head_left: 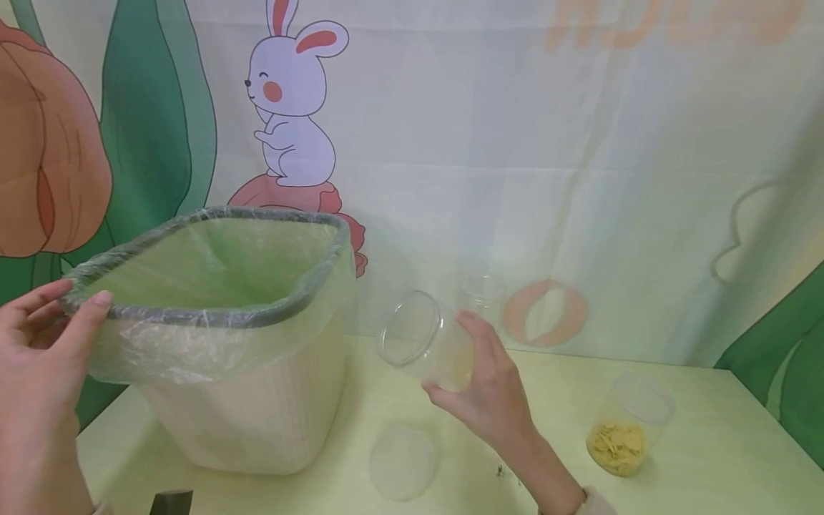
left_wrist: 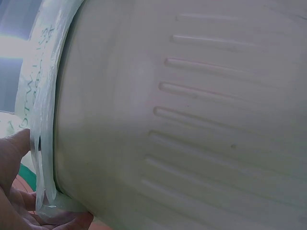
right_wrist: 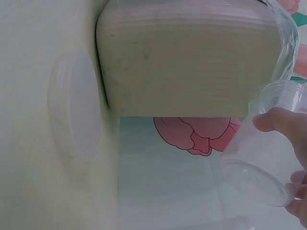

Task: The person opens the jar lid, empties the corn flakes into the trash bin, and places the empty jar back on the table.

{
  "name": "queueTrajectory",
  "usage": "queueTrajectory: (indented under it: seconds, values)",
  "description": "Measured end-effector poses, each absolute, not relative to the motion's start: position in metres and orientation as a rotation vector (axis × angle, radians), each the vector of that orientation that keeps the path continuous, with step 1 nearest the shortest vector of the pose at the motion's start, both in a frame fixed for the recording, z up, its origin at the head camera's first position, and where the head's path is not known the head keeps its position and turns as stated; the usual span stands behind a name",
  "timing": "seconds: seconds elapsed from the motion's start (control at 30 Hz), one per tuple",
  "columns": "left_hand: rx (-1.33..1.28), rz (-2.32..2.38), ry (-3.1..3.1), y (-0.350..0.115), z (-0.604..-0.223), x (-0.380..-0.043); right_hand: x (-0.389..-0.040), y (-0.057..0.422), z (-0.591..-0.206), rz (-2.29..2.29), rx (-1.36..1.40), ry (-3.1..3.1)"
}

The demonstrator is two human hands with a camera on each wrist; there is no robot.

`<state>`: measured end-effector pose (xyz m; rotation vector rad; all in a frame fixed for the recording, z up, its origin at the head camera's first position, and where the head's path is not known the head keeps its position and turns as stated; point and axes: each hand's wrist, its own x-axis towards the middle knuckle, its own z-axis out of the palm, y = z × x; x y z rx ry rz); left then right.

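Holding a jar (head_left: pixel 428 345) tilted beside the bin (head_left: pixel 257 415)
Right hand (head_left: pixel 494 386) grips it, left hand (head_left: pixel 45 347) the rim (head_left: pixel 193 316); likely an emptying step, calling next for more tilt above the bin.

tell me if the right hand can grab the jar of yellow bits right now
Probably not yet: the right hand is holding a clear jar, so it would likely need to put that down first. Otherwise the way looks free, with nothing visible between the hand and the jar of yellow bits.

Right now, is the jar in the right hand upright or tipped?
Tipped: the jar leans, its mouth toward the bin.
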<state>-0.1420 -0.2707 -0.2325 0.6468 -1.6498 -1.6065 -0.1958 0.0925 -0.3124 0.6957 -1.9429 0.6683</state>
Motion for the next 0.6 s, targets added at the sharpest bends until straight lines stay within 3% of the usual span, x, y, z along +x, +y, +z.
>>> queueTrajectory:
  seconds: [0.6]
  values:
    - [0.66,-1.621,-1.66,-0.272,-0.233,-0.143,-0.202,0.091,-0.334,1.158,0.435,-2.206]
